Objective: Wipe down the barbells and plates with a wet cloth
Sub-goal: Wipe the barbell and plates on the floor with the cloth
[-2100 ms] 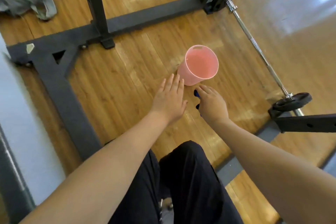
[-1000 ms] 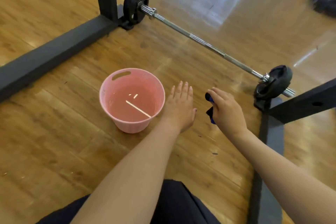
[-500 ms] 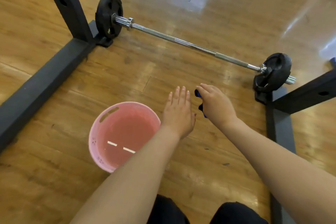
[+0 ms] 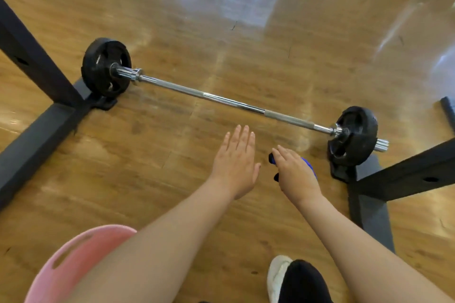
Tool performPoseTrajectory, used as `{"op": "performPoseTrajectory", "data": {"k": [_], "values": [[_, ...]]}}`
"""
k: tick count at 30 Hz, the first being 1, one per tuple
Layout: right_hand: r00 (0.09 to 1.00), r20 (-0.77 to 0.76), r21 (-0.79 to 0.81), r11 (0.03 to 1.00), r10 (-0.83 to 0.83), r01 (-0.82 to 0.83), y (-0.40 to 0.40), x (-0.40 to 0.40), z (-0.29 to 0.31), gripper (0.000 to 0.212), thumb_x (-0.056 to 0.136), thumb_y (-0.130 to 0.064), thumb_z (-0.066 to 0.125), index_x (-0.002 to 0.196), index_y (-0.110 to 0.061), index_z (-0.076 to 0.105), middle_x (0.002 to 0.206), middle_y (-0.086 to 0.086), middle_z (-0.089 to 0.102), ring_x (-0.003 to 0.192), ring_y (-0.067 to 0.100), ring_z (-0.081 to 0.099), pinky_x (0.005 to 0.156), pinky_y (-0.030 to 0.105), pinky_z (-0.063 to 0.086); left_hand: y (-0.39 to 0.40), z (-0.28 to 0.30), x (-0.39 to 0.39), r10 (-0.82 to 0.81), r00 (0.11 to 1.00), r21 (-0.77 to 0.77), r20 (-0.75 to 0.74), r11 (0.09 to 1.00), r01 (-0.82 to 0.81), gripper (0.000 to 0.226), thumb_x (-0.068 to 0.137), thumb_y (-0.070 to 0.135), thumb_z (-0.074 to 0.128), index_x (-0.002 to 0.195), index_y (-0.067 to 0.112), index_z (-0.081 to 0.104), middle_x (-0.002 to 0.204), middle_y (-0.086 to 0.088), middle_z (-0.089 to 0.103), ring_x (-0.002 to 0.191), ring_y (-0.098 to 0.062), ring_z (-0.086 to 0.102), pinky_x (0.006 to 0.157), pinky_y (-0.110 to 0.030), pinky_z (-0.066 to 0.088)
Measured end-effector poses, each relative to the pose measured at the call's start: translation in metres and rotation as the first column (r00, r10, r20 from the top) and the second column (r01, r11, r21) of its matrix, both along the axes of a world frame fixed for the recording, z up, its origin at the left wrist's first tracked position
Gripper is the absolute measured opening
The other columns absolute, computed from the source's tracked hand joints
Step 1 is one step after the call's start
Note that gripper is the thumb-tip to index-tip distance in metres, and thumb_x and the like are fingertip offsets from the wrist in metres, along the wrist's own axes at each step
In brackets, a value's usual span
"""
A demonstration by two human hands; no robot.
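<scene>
Now, chrome barbell (image 4: 234, 101), black plates, right hand (image 4: 296, 174) clutching blue cloth (image 4: 309, 165), left hand (image 4: 235, 165) flat

— What carries everything here?
— A glossy wooden floor (image 4: 221, 32), with window light reflected at its far side.
— What lies on it?
— A barbell (image 4: 229, 101) runs across the middle, a black plate (image 4: 105, 66) at its left end, another plate (image 4: 354, 135) at its right. Each plate sits beside a black rack foot (image 4: 37, 140), the other foot (image 4: 369, 204) on the right. A pink bucket (image 4: 73, 261) stands at the near left edge, partly hidden. A white shoe (image 4: 277, 275) stands at the near edge.
</scene>
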State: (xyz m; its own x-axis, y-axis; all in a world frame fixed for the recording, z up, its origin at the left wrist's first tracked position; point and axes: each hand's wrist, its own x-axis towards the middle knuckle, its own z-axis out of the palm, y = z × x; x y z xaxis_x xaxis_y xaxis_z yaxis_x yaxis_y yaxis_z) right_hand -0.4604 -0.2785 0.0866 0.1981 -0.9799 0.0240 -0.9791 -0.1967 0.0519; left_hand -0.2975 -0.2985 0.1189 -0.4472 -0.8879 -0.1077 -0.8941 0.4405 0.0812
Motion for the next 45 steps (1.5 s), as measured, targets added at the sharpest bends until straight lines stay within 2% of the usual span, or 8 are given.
{"op": "performPoseTrajectory", "data": {"k": [3,12,16,21,25,31,36,45], "values": [[0.997,0.070,-0.026,0.999,0.033,-0.031,-0.056,-0.033,-0.002,0.078,0.027,0.000,0.094,0.100,0.007,0.069,0.100,0.020,0.070,0.090,0.032,0.069,0.077,0.041,0.056,-0.049,0.000,-0.031,0.024,0.999,-0.008,0.039,1.000,-0.024,0.069,0.101,0.042,0.020,0.148,0.003,-0.011,0.157,-0.015,-0.013,0.144,-0.028,-0.015,0.116,-0.041,-0.007],[0.935,0.347,0.006,0.998,-0.064,0.066,-0.193,-0.076,-0.001,0.033,0.059,0.013,0.069,0.089,-0.001,0.064,0.086,0.012,0.063,0.080,0.031,0.061,0.076,0.030,0.042,-0.179,0.034,-0.119,0.053,0.998,-0.021,0.037,0.998,-0.052,0.067,0.101,0.037,0.025,0.150,0.003,-0.005,0.157,-0.014,-0.011,0.144,-0.028,-0.014,0.114,-0.041,-0.011],[0.926,0.377,0.010,0.999,-0.032,0.031,-0.240,-0.073,-0.025,0.053,0.044,0.017,0.074,0.095,0.003,0.066,0.091,0.013,0.067,0.084,0.033,0.064,0.070,0.037,0.054,-0.244,0.015,-0.102,0.091,0.993,-0.079,0.071,0.993,-0.086,0.068,0.100,0.036,0.027,0.149,0.003,-0.006,0.158,-0.014,-0.010,0.145,-0.028,-0.013,0.115,-0.040,-0.011],[0.915,0.403,0.000,1.000,0.002,-0.003,-0.295,-0.058,-0.078,0.045,0.047,0.019,0.071,0.086,-0.003,0.063,0.083,0.008,0.063,0.078,0.031,0.061,0.060,0.033,0.049,-0.298,-0.047,-0.059,0.161,0.970,-0.095,0.182,0.985,-0.146,0.066,0.101,0.037,0.018,0.147,0.003,-0.015,0.156,-0.015,-0.016,0.144,-0.028,-0.017,0.115,-0.041,-0.010],[0.916,0.380,-0.036,0.992,0.127,-0.122,-0.325,-0.036,-0.116,0.039,0.056,0.020,0.061,0.087,-0.004,0.060,0.083,0.006,0.060,0.082,0.029,0.058,0.065,0.028,0.042,-0.324,-0.093,-0.027,0.265,0.948,-0.071,0.177,0.964,-0.256,0.066,0.102,0.041,0.016,0.148,0.004,-0.012,0.157,-0.014,-0.014,0.145,-0.027,-0.015,0.116,-0.041,-0.008],[0.897,0.286,-0.039,0.939,0.338,-0.341,-0.344,0.000,-0.146,0.053,0.036,0.001,0.085,0.085,-0.007,0.066,0.088,0.003,0.067,0.081,0.023,0.066,0.073,0.024,0.052,-0.334,-0.149,0.005,0.267,0.943,-0.022,0.196,0.963,-0.268,0.074,0.099,0.051,0.019,0.149,0.005,-0.010,0.158,-0.012,-0.014,0.145,-0.025,-0.015,0.116,-0.039,-0.009],[0.889,0.329,0.042,0.936,0.318,-0.350,-0.359,0.016,-0.182,0.045,0.057,0.008,0.075,0.099,-0.004,0.065,0.098,0.006,0.066,0.087,0.031,0.063,0.074,0.034,0.050,-0.326,-0.185,0.035,0.313,0.916,-0.006,0.252,0.947,-0.322,0.077,0.099,0.051,0.020,0.145,0.003,-0.019,0.156,-0.013,-0.018,0.144,-0.027,-0.017,0.115,-0.039,-0.010],[0.888,0.340,-0.139,0.951,0.308,-0.276,-0.352,0.026,-0.196,0.054,0.048,0.015,0.081,0.099,0.002,0.069,0.091,0.009,0.071,0.074,0.029,0.067,0.061,0.030,0.053,-0.333,-0.199,0.074,0.254,0.902,0.008,0.350,0.962,-0.274,0.078,0.100,0.046,0.029,0.147,0.004,-0.016,0.156,-0.014,-0.017,0.144,-0.029,-0.016,0.115,-0.043,-0.006]]}}
